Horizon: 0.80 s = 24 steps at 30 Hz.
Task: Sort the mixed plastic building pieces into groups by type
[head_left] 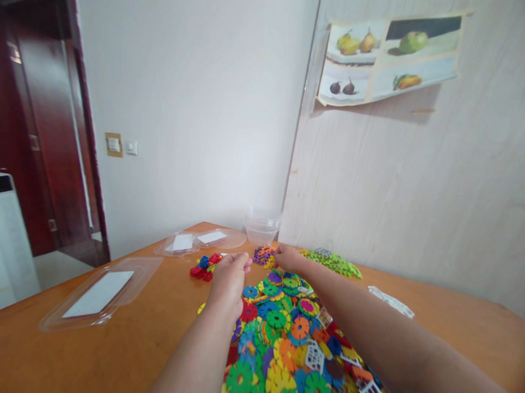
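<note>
My left hand (229, 280) is closed, fingertips drawn together, over the far left edge of a big heap of colourful plastic snowflake discs (278, 319). Whatever it may hold is too small to make out. To its left lies a small pile of red and blue plastic pieces (202, 268). My right hand (288, 260), also closed, is at the far end of the heap, beside a little pile of purple and orange pieces (263, 254). Its fingertips are hidden, so its contents cannot be seen. Both forearms reach past the sides of the heap.
A clear plastic tub (262, 227) stands against the wall. Transparent lids with white labels (100, 294) lie on the orange table (157, 355). Bright green pieces (334, 263) are piled at the back right, near a white lattice piece (391, 301). White lattice pieces also lie in the heap.
</note>
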### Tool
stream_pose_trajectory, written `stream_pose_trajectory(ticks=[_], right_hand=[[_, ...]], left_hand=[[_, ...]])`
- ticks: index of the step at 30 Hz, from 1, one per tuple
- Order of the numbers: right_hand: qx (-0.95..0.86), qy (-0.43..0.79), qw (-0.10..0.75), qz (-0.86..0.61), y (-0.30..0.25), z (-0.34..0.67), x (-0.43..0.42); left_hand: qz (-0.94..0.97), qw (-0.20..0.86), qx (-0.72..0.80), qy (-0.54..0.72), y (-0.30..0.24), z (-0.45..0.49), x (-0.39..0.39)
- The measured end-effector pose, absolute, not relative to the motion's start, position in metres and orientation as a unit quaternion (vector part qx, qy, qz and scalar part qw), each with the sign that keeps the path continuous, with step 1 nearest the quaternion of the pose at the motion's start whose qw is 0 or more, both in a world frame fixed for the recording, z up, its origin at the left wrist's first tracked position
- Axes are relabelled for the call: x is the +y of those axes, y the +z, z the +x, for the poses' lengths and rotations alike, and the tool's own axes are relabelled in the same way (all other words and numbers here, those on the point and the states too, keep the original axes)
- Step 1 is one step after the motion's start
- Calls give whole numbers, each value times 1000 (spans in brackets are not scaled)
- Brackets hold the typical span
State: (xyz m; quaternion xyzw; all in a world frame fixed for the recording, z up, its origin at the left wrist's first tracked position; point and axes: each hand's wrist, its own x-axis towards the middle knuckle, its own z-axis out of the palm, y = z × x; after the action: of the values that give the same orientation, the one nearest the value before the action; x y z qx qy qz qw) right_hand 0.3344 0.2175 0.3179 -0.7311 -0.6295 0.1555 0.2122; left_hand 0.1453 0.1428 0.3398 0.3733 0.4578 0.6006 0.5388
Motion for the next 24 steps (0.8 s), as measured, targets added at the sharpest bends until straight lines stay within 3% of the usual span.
stream_pose_trajectory(ticks=[10, 24], right_hand=[[-631, 201, 184, -727, 329, 338, 198], [-597, 161, 377, -690, 346, 372, 89]], left_hand=[[382, 535, 453, 602, 340, 146, 143], [428, 550, 437, 568, 339, 149, 140]])
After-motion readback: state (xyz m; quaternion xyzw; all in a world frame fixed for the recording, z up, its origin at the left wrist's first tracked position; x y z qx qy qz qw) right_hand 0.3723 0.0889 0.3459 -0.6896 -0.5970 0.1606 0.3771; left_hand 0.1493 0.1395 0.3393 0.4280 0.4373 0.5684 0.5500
